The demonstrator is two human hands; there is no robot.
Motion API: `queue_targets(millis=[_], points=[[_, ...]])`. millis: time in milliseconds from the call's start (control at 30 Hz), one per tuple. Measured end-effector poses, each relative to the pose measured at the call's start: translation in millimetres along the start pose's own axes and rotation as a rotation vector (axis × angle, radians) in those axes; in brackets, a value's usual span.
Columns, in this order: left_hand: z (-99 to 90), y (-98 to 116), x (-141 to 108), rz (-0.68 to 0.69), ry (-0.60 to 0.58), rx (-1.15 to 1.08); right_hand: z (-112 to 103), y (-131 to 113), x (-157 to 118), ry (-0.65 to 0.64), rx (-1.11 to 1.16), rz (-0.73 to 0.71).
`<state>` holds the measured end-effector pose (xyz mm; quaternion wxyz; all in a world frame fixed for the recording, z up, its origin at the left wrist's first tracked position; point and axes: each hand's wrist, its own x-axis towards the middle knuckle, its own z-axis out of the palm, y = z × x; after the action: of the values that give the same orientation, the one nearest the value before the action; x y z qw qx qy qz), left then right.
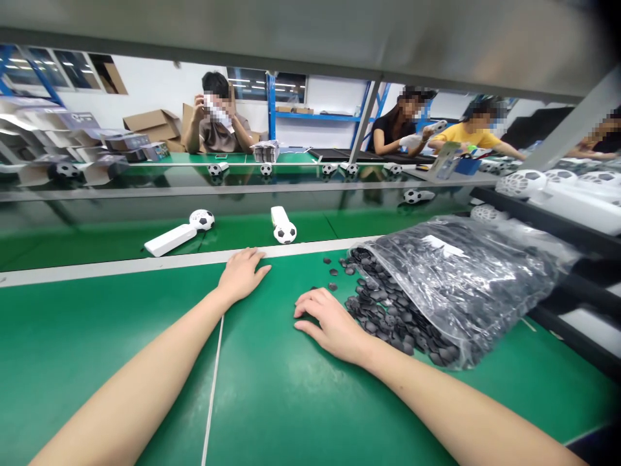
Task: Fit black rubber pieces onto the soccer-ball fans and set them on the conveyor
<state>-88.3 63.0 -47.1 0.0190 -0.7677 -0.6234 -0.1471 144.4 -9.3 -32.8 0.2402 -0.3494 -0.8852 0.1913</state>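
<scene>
Fingers (pixel 253 257) of the left hand (pixel 241 277) lying open and empty on the green counter (pixel 97 349), then fingers (pixel 310 312) of the right hand (pixel 332 327) curving open just beside dark discs (pixel 376 304) spilling from a clear plastic bag (pixel 466 278); discs looking small, light and stiff, probably slipping against one another, and best pinched singly by the rim.

Glossy clear plastic bag (pixel 466 278), matt black discs (pixel 383 310), smooth green workbench mat (pixel 97 323)
</scene>
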Motion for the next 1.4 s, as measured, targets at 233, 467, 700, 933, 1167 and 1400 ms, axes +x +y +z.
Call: queue_targets(millis=[233, 467, 700, 933, 1167, 1400], points=[[-2.3, -0.1, 0.3, 0.003, -0.018, 0.018, -0.3, 0.1, 0.2, 0.013, -0.001, -0.011], [-12.0, 40.1, -16.7, 0.156, -0.058, -0.012, 2.0, 2.1, -0.1, 0.003, -0.015, -0.014], [-16.9, 87.5, -48.6, 0.723, -0.054, -0.24, 5.1, 5.4, -1.0, 0.059, 0.011, 0.013], [-6.9, 66.6, -31.2, 0.376, -0.114, -0.274, -0.7, 0.0, 1.5, 0.038, -0.018, 0.021], [5.4, 83.1, -13.0, 0.328, -0.225, -0.122, -42.5, 0.1, -36.5, 0.078, -0.201, 0.085], [16.8, 128.9, 40.7, 0.334, -0.259, -0.257, -70.3, 32.9, -123.4, -0.046, -0.487, 0.202]])
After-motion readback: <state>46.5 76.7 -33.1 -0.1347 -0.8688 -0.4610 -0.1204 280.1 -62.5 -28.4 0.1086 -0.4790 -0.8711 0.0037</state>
